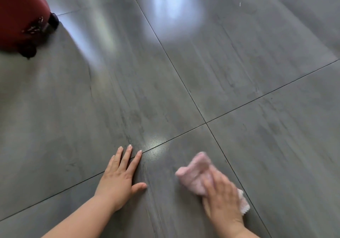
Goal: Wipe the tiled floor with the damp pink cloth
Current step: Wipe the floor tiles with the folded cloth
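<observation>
Grey tiled floor, red suitcase at 10 o'clock | left hand spread flat, bracing | right hand pressing bunched pink cloth at 5 o'clock | best worked in overlapping strokes, even pressure.

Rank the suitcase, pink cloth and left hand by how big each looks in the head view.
1. Suitcase, largest even though cut off by the frame edge and farthest away.
2 and 3. Left hand and pink cloth: too close to rank. The cloth is blurred and partly hidden under the right hand.
</observation>
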Available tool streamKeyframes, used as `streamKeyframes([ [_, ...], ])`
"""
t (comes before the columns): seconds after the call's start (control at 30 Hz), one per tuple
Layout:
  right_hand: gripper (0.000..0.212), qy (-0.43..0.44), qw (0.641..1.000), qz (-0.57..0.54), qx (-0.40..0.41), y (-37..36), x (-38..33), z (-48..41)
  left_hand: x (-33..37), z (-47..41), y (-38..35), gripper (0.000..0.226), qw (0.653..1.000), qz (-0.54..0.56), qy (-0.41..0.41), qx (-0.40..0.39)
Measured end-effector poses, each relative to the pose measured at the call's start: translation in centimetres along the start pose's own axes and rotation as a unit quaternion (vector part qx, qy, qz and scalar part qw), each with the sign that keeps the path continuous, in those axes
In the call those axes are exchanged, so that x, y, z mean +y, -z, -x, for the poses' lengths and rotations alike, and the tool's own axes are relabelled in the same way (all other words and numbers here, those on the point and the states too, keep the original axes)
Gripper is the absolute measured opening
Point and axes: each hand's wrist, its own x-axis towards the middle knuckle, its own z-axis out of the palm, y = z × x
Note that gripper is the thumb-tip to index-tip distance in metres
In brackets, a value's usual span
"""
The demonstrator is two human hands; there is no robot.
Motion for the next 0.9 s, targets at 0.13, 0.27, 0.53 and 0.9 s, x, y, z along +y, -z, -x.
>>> streamKeyframes([
  [0.13,0.049,0.112,0.994,0.015,-0.008,-1.8,-0.6,-4.7,-0.3,0.1,0.3,0.081,1.000,-0.001,-0.006,-0.015],
  [0.27,0.047,-0.015,0.997,0.068,-0.039,-1.1,4.3,-10.1,-0.3,0.3,0.9,0.081,0.999,0.014,-0.016,-0.038],
  [0.53,0.050,-0.055,0.998,0.016,-0.007,0.0,1.8,-1.4,-0.5,0.2,1.3,0.081,0.999,0.019,-0.030,-0.040],
  [0.9,0.045,-0.094,0.993,0.053,-0.037,-0.7,3.1,-7.5,0.0,0.5,2.3,0.082,0.993,0.041,-0.054,-0.094],
])
